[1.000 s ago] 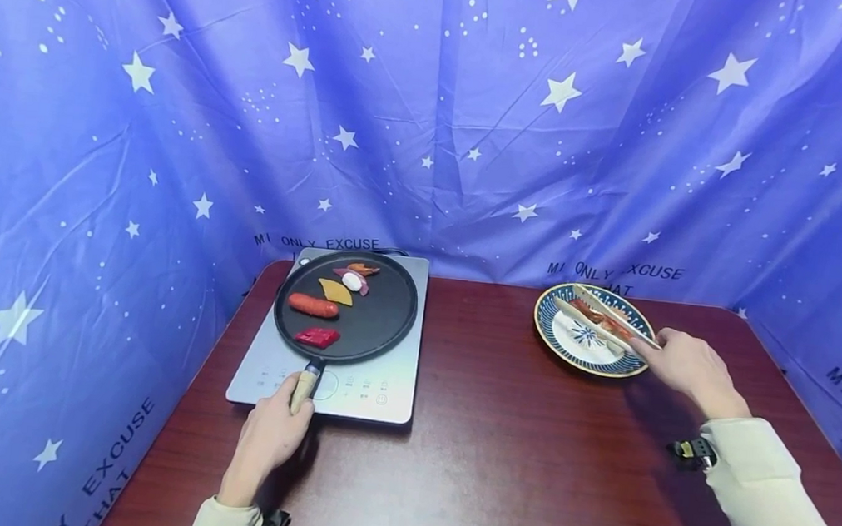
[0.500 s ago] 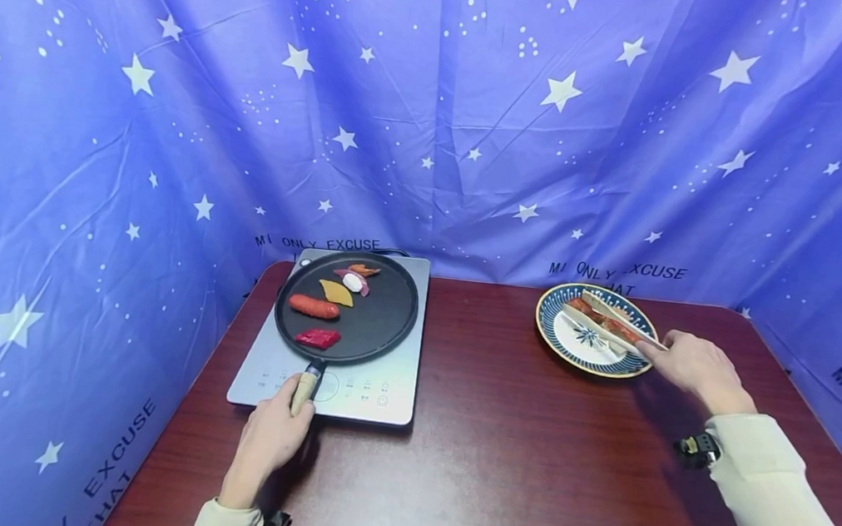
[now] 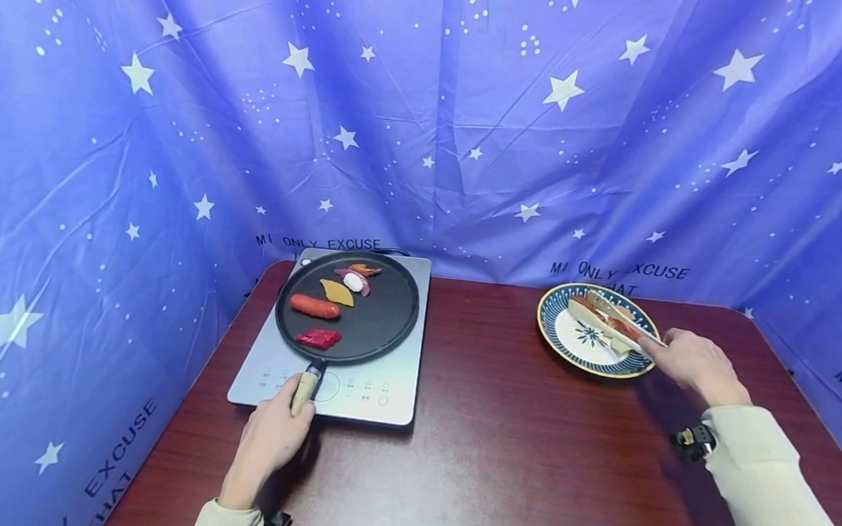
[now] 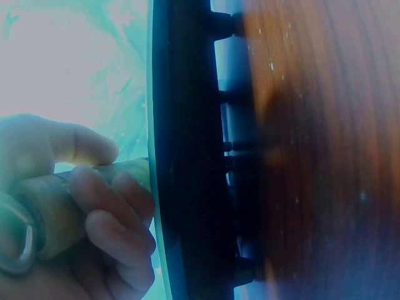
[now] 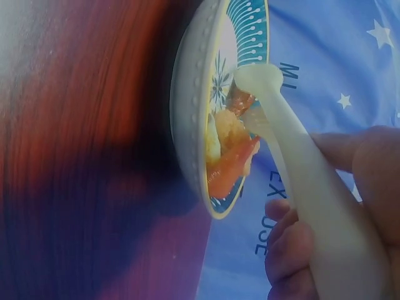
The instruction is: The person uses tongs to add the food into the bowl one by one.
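Observation:
In the head view my left hand [image 3: 274, 432] grips the beige handle [image 3: 304, 392] of a flat black frying pan [image 3: 381, 326]. In the pan lie a red sausage [image 3: 315, 306], a yellow piece [image 3: 337, 292], a dark red piece [image 3: 319, 338], a white-and-purple piece [image 3: 354, 283] and an orange piece [image 3: 366, 270]. Cream tongs [image 5: 300, 150] are held in my right hand [image 3: 699, 367]. Their parted tips reach over a blue-patterned plate [image 3: 546, 328], beside a brownish-red piece [image 5: 240, 100]. An orange-red piece [image 5: 228, 169] lies nearer the plate's rim.
Beneath the pan is a silver induction cooker [image 3: 395, 386] on the left of the dark red wooden table [image 3: 481, 435]. Behind and at both sides hangs a blue curtain [image 3: 434, 114] with white stars. A dark cable [image 3: 392, 250] lies behind the cooker.
The tongs in my right hand have shifted slightly to the right over the plate. My left hand and the pan have stayed where they were.

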Motion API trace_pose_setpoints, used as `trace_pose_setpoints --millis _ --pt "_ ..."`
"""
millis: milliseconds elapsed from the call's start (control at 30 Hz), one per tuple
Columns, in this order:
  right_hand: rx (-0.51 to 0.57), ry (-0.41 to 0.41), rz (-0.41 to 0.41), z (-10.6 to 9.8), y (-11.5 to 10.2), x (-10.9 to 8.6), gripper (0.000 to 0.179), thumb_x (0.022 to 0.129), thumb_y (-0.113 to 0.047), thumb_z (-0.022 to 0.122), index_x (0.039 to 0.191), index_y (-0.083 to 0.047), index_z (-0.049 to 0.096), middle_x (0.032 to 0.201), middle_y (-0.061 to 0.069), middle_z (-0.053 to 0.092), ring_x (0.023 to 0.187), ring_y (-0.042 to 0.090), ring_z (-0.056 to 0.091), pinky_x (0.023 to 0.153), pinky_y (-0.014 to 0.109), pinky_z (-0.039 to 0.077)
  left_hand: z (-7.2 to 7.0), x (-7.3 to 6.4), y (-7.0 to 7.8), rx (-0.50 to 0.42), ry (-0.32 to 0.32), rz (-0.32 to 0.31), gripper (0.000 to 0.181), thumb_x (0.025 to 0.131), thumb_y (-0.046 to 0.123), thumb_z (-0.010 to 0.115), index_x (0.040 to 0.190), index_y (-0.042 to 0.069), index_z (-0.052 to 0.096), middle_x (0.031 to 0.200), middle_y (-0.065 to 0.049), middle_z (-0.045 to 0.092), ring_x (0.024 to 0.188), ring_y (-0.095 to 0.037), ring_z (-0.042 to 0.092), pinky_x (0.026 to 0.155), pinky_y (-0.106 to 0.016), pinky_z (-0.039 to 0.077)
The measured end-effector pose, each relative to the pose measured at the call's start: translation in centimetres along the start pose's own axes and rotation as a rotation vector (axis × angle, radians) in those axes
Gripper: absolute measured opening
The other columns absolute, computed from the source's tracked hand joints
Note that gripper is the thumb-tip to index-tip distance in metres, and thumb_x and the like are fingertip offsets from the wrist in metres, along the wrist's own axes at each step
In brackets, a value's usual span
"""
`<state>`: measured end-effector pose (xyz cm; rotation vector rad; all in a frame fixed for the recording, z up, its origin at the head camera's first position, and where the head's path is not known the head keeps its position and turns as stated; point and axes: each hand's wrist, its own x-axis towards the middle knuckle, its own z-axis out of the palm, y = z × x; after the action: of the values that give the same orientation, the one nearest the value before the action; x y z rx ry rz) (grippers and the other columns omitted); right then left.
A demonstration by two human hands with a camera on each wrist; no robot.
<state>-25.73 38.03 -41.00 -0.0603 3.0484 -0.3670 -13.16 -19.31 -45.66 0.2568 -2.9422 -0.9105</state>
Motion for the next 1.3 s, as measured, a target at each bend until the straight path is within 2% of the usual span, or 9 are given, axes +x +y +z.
trace_pose_setpoints --millis 133,267,467,667,867,1100,1300 --pt "-0.014 -0.036 0.016 0.2 -0.4 0.2 0.079 0.093 -0.061 0.031 0.113 0.012 0.054 0.102 0.036 0.056 0.088 0.052 0.054 0.061 0.053 0.041 0.1 0.1 0.0 0.001 0.002 -0.003 0.052 0.087 0.026 0.052 0.137 0.013 0.047 0.067 -0.007 0.051 0.058 -0.023 0.049 0.053 -0.040 0.039" --pt "-0.048 -0.065 0.042 0.5 -0.8 0.2 0.091 0.087 -0.071 0.033 0.117 0.013 0.052 0.105 0.038 0.054 0.086 0.051 0.055 0.054 0.051 0.042 0.1 0.1 -0.1 0.002 0.000 -0.010 0.052 0.086 0.026 0.052 0.137 0.013 0.047 0.066 -0.007 0.050 0.058 -0.023 0.048 0.052 -0.039 0.038" --pt "-0.070 -0.058 0.044 0.5 -1.1 0.2 0.088 0.083 -0.075 0.036 0.099 0.009 0.058 0.093 0.034 0.057 0.073 0.042 0.057 0.048 0.048 0.040 0.2 0.2 -0.3 0.007 0.007 -0.003 0.052 0.086 0.026 0.052 0.136 0.013 0.047 0.066 -0.007 0.050 0.058 -0.023 0.048 0.052 -0.039 0.039" --pt "-0.083 -0.067 0.033 0.4 -1.4 0.3 0.082 0.083 -0.075 0.037 0.085 0.003 0.059 0.086 0.032 0.057 0.070 0.041 0.056 0.049 0.049 0.041 0.1 0.1 -0.2 0.001 0.002 -0.003 0.051 0.087 0.025 0.052 0.136 0.013 0.047 0.065 -0.007 0.049 0.057 -0.023 0.048 0.052 -0.039 0.038" --pt "-0.081 -0.073 0.027 0.6 -1.6 0.4 0.080 0.085 -0.072 0.036 0.095 0.004 0.060 0.092 0.036 0.055 0.076 0.047 0.056 0.051 0.051 0.041 0.0 0.1 -0.1 0.001 0.000 0.001 0.051 0.087 0.024 0.053 0.137 0.013 0.047 0.067 -0.007 0.051 0.058 -0.023 0.048 0.053 -0.039 0.039" --pt "-0.089 -0.058 0.010 1.2 -1.8 0.3 0.063 0.093 -0.056 0.041 0.104 0.005 0.056 0.092 0.036 0.056 0.076 0.049 0.056 0.052 0.052 0.042 -0.1 0.0 0.0 0.002 0.006 0.004 0.052 0.087 0.024 0.053 0.137 0.012 0.047 0.069 -0.008 0.053 0.059 -0.023 0.049 0.053 -0.040 0.039" --pt "-0.092 -0.076 0.015 1.2 -2.1 0.1 0.071 0.093 -0.057 0.040 0.107 0.011 0.053 0.094 0.039 0.054 0.079 0.051 0.056 0.053 0.054 0.042 0.1 0.1 -0.1 0.003 0.007 -0.001 0.052 0.087 0.026 0.053 0.136 0.012 0.048 0.072 -0.009 0.056 0.059 -0.024 0.050 0.055 -0.041 0.041"
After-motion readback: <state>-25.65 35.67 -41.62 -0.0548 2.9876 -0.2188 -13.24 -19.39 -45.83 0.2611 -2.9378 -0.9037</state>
